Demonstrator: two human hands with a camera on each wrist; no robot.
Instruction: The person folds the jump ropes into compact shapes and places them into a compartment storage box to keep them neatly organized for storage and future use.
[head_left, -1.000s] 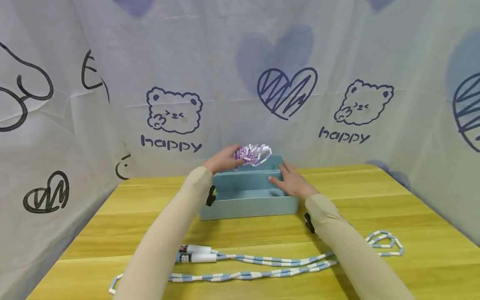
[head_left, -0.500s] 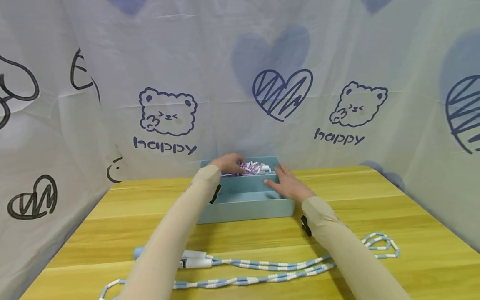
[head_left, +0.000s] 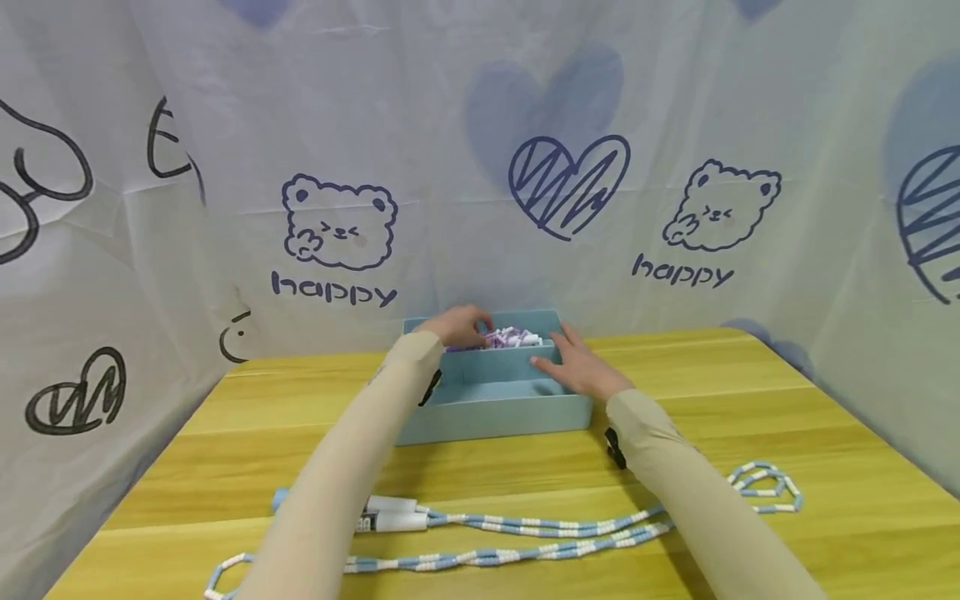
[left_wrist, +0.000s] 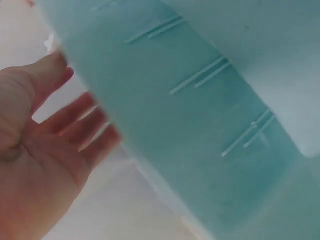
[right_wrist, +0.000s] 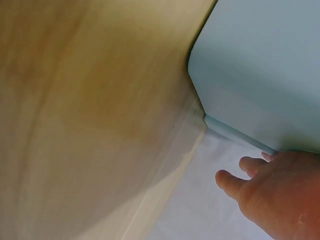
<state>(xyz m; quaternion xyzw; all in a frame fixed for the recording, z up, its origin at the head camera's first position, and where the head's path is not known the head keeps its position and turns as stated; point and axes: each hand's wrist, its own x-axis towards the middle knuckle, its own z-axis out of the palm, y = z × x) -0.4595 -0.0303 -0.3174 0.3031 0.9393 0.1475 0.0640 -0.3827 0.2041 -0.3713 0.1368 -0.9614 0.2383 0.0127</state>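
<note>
A light blue two-compartment box (head_left: 495,421) stands near the table's back edge. My left hand (head_left: 455,326) reaches into its rear compartment, at a purple-and-white beaded jump rope (head_left: 513,337) lying there with its white handle end to the right. In the left wrist view, the left hand's fingers (left_wrist: 75,117) pass behind the edge of a blue panel (left_wrist: 150,100), tips hidden; I cannot tell whether they grip the rope. My right hand (head_left: 581,367) rests on the box's right end, fingers spread. The front compartment (head_left: 498,390) shows its bare floor.
A blue-and-white beaded jump rope (head_left: 555,527) stretches across the table in front of the box. Its white handles (head_left: 397,514) lie partly behind my left sleeve. Behind the table hangs a printed white cloth (head_left: 450,242).
My left hand has lowered the purple-and-white jump rope from above the box into the rear compartment. The right hand has stayed at the box's right end.
</note>
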